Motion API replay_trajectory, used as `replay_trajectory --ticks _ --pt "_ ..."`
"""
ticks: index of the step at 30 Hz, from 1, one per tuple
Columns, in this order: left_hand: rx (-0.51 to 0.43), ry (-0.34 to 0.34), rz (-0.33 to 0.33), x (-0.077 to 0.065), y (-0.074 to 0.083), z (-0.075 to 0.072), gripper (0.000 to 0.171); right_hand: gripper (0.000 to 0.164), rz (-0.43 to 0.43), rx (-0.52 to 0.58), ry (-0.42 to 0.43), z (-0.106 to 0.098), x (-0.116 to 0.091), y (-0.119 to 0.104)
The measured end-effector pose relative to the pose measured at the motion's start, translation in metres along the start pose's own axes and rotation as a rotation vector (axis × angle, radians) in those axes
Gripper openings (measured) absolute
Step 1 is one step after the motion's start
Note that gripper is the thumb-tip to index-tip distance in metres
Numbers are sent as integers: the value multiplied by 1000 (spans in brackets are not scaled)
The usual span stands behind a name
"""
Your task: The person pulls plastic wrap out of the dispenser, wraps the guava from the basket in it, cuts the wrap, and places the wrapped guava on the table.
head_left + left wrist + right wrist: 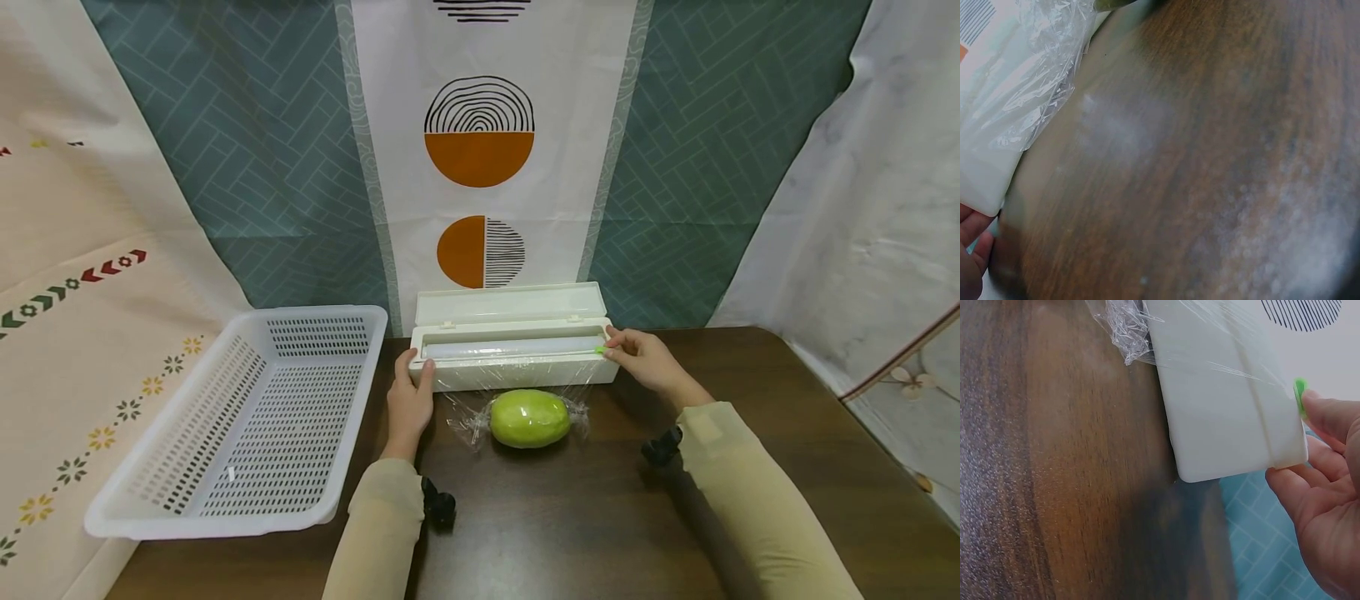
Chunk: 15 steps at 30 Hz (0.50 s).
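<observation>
- Nearest is the brown table (555,533). The green fruit (529,418) lies on it, just in front of the white box (525,373). Clear wrap (469,418) goes round the fruit and up onto the box.
- The left hand (410,410) holds the box's left end. The right hand (651,364) grips the right end, a fingertip at the green tab (600,350). I can't tell if it pinches the tab.
- I think this is the cutting step, just starting. Next seems to need a steady left hand while the right slides the tab across the tight wrap.
- Farther back, the lid (510,305) leans open.
</observation>
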<state>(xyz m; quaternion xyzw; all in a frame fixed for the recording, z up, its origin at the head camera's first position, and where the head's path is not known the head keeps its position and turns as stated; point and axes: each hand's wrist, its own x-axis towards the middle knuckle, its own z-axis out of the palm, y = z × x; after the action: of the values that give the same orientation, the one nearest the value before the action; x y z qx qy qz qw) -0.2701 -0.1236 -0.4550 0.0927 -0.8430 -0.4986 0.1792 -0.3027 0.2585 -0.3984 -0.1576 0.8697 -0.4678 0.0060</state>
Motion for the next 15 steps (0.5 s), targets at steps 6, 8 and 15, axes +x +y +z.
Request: replay_trajectory --ticks 6,8,15 --pt "-6 -7 -2 0 0 0 47 22 -11 -15 -1 -1 2 2" --pt "-9 -9 -2 0 1 0 48 22 -13 -15 -3 -1 3 2" --pt "-11 -10 0 0 1 -1 48 23 2 23 -7 -2 0 1"
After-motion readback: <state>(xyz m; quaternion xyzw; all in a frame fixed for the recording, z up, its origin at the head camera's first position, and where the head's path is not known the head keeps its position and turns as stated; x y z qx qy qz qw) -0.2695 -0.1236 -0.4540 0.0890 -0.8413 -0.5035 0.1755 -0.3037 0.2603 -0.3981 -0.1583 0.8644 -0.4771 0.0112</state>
